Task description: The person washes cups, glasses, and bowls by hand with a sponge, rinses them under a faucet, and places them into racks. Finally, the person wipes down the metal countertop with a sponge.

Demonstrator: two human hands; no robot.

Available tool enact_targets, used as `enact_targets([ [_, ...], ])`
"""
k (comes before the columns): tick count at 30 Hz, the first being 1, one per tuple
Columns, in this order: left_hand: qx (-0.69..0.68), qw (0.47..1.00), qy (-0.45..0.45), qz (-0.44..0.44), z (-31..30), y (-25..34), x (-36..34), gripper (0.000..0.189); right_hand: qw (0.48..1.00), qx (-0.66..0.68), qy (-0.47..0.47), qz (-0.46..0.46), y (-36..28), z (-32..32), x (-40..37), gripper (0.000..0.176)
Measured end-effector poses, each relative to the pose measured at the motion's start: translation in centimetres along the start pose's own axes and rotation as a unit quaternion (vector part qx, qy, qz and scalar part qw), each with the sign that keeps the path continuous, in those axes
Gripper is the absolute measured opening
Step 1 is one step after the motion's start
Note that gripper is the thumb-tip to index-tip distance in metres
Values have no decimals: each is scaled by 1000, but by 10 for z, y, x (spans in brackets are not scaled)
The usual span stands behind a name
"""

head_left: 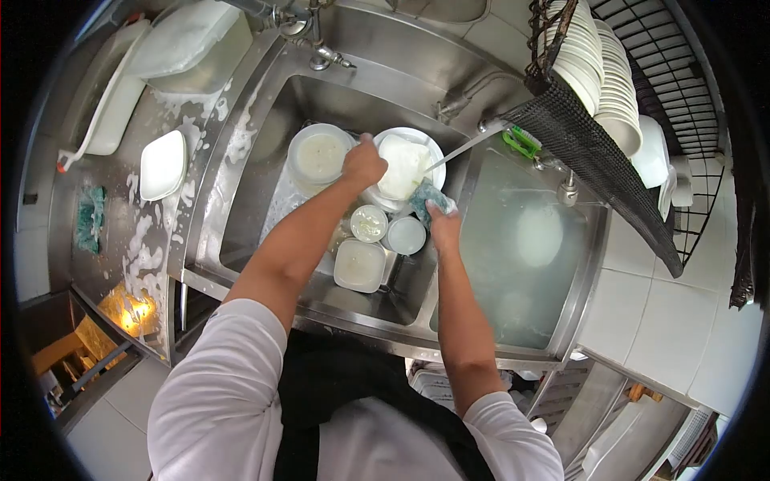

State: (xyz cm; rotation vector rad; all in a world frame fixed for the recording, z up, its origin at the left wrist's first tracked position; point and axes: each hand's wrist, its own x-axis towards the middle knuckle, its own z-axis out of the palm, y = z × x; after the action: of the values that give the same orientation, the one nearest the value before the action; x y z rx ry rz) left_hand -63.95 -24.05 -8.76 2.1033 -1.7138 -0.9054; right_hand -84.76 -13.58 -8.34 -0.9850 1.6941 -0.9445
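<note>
My left hand (pixel 365 164) is closed at the left edge of a white square container (pixel 403 166), which lies over a round white plate (pixel 425 138) in the left sink basin. In my right hand (pixel 443 220) is a blue-green scrubbing cloth (pixel 427 200), pressed near the container's lower right corner. A thin stream of water from the tap (pixel 491 125) reaches the container. Left of my left hand sits a round tub (pixel 321 156). Below are two small round cups (pixel 369 224) (pixel 406 236) and a square tub (pixel 359 265) holding cloudy liquid.
The right basin (pixel 513 264) holds cloudy water. On the soapy left counter are a white lid (pixel 163 165), a green scouring pad (pixel 91 219) and large plastic containers (pixel 192 48). Stacked bowls (pixel 613 88) stand in a black wire rack (pixel 682 104) at upper right.
</note>
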Motion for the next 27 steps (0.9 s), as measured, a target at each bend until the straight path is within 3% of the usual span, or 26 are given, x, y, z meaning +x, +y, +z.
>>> enact_targets([
  [2,-29,999,30,-24,-2,-12,-7,36,996,69,44,-34,-7,4,-12,39],
  [4,-197,952,-181,-151,-9,-23,-19,42,995,38,42,-79,-18,7,-21,42],
  [6,-269,939,-147,-158,-6,-36,-43,44,993,8,42,-114,-34,14,-37,46],
  [8,-337,920,-109,-166,-11,-45,-68,46,951,-230,33,-206,-52,26,-50,49],
  [10,-389,898,-112,-171,-38,-44,-94,48,954,-247,4,-170,-63,48,-62,53],
  [11,-386,899,-110,-172,-53,-45,-107,48,941,-234,-37,-240,-58,62,-63,55],
  [12,-446,868,-133,-174,-66,-45,-118,50,922,-220,-76,-309,-51,77,-64,56],
  [13,-503,832,-155,-173,-76,-48,-124,53,923,-216,-77,-310,-44,94,-68,56],
  [15,-513,826,-162,-167,-90,-65,-126,55,887,-275,-182,-323,-42,123,-79,54],
  [16,-526,818,-169,-161,-98,-77,-128,58,886,-273,-185,-325,-41,129,-82,54],
  [18,-554,797,-191,-145,-116,-99,-129,60,744,-493,-211,-398,-71,134,-94,50],
  [20,-585,773,-210,-131,-130,-111,-137,66,771,-441,-184,-420,-71,148,-91,43],
  [22,-572,784,-195,-143,-140,-114,-143,67,847,-373,-144,-351,-89,162,-90,37],
  [23,-576,779,-203,-142,-144,-119,-144,68,865,-307,-143,-370,-91,173,-94,34],
  [27,-601,764,-209,-106,-167,-150,-145,69,838,-300,-266,-371,-91,192,-107,33],
])
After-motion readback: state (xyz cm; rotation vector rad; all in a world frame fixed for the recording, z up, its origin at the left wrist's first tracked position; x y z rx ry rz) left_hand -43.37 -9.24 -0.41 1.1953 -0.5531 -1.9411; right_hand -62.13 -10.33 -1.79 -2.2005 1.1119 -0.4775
